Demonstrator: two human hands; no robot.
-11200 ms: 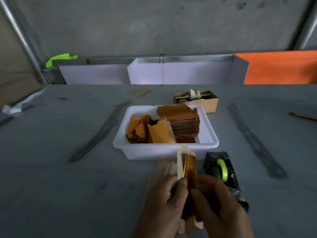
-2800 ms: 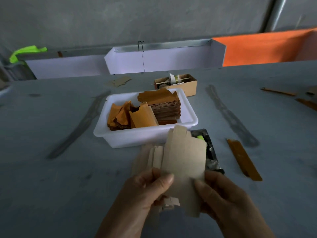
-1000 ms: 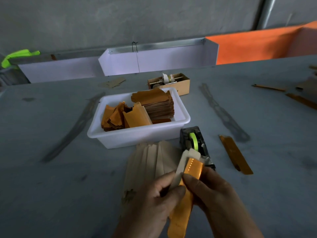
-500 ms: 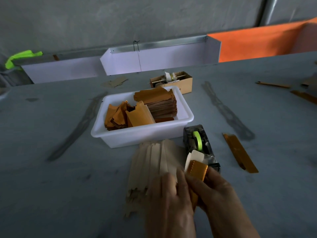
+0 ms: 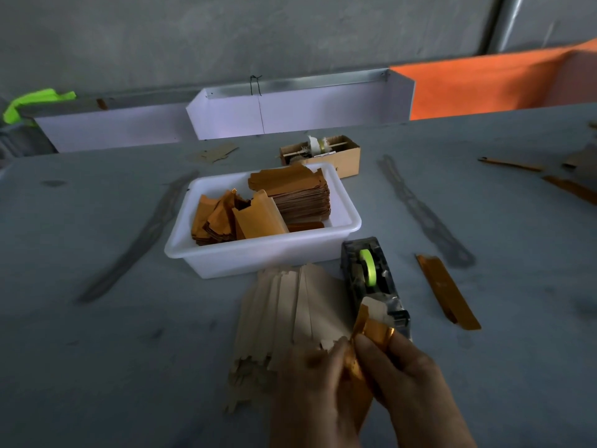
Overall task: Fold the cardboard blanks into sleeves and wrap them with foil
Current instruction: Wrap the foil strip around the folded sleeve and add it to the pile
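Near the table's front edge both hands hold one folded cardboard sleeve (image 5: 374, 310) with gold foil (image 5: 376, 331) on it. My right hand (image 5: 407, 383) grips it from the right, fingers curled over the foil. My left hand (image 5: 318, 392) pinches its left edge. Most of the sleeve is hidden between the hands. A fanned pile of plain cardboard blanks (image 5: 290, 312) lies on the table just left of the hands. A white tub (image 5: 258, 253) behind them holds gold foil-faced pieces (image 5: 290, 195), stacked and loose.
A black tape dispenser (image 5: 371, 273) with a green roll stands right of the blanks, close to my right hand. A finished gold sleeve (image 5: 447, 291) lies further right. A small cardboard box (image 5: 342, 156) sits behind the tub. More gold strips (image 5: 568, 187) lie at the far right.
The sleeve has dropped lower between my hands and the foil now folds over its side. My left hand has shifted from lying over the sleeve to pinching its edge.
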